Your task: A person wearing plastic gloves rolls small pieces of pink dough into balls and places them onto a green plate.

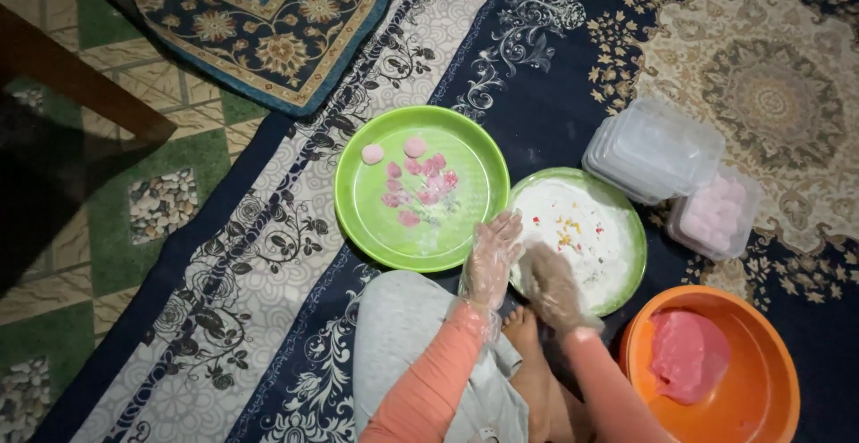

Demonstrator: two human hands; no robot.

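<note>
Your gloved left hand (490, 259) and right hand (548, 284) meet at the near rim of the floured plate (617, 201) – fingers together, whether clamped on dough I cannot tell – so roll lightly over the flour, pink pieces (419, 183) waiting on the green tray (358, 201).

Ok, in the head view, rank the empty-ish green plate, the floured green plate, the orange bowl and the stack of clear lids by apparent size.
1. Green plate with pink pieces.
2. Orange bowl, partly cut off by the frame, so its rank is unsure.
3. Floured green plate, close to the bowl.
4. Stack of clear lids.
</note>
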